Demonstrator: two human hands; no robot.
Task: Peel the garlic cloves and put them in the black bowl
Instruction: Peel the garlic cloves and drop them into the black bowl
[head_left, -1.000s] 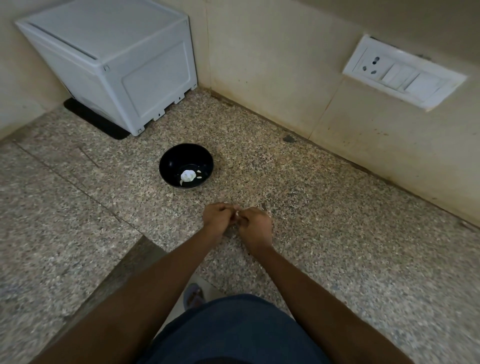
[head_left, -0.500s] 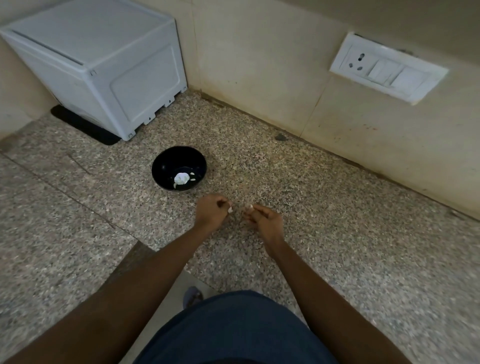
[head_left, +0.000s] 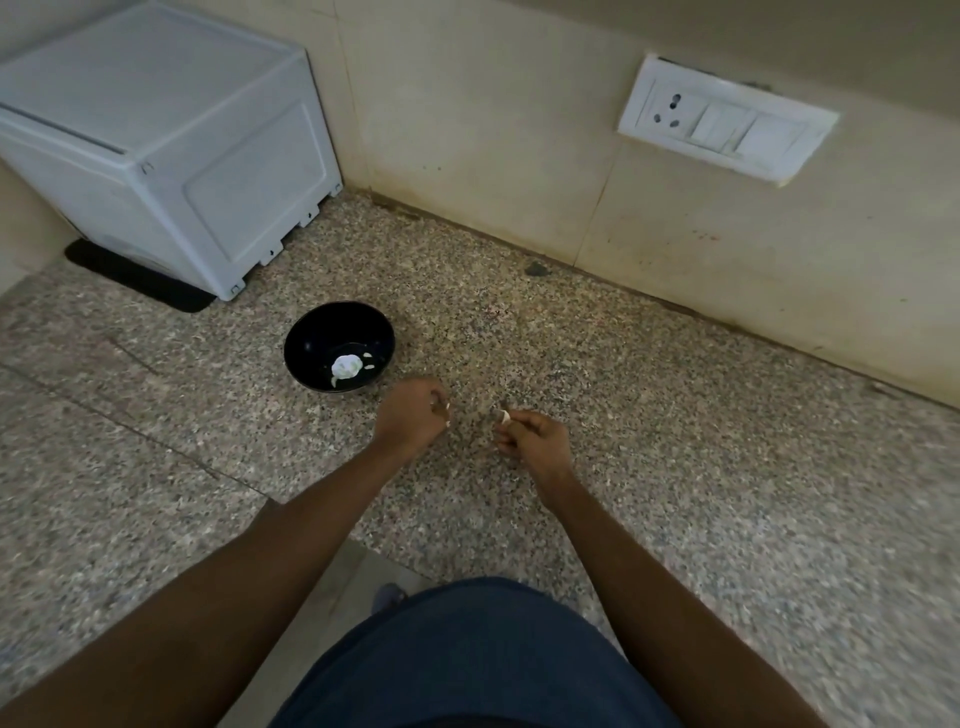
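Note:
The black bowl (head_left: 311, 340) stands on the speckled stone counter and holds a white head of garlic (head_left: 346, 366) with a few loose pale bits. Right of the bowl and nearer to me, my left hand (head_left: 413, 423) has its fingers curled, pinching a tiny pale scrap that looks like garlic skin. My right hand (head_left: 535, 439) is a short gap further right and pinches a small garlic clove (head_left: 503, 414) at its fingertips. Both hands hover just above the counter, apart from each other.
A white plastic box (head_left: 171, 140) on a black mat (head_left: 140, 280) fills the back left corner. The tiled wall carries a white switch plate (head_left: 727, 124). The counter (head_left: 675, 415) ends in an edge near my body, with the floor and a foot (head_left: 387, 597) below.
My hands, joined over the clove a second ago, have pulled apart; the left one moved towards the bowl. My view shifted slightly right and closer.

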